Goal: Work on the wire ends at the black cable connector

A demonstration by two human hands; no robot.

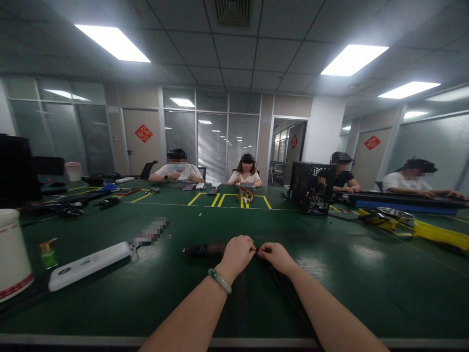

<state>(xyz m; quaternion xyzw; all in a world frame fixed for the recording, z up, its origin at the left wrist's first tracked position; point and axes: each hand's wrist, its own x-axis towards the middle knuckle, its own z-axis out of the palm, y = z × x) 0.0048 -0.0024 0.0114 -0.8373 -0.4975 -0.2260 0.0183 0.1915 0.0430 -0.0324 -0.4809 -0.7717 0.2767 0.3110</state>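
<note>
My two hands meet over the green worktop (370, 298), midway between its left and right sides and nearer the front edge. With my right hand (278, 256) I pinch a black cable (283, 287) between thumb and fingers; from there it trails down under my forearm toward the front edge. My left hand (238, 254) is just beside it, a bracelet (220, 281) round the wrist, its fingertips drawn together at a small dark bit between my hands; I cannot tell whether they grasp it. A dark cylindrical tool (200, 250) lies on its side, pointing toward the left edge, its other end hidden behind my left hand.

Toward the left edge lies a white power strip (90, 266), with a small green bottle (48, 255) beside it and a white tub (10, 249) near the front left corner. A black computer case (311, 188) stands toward the far right corner, and a yellow object (441, 235) lies by the right edge. Two people (183, 172) sit along the far edge, a bundle of coloured wires (246, 194) before one of them.
</note>
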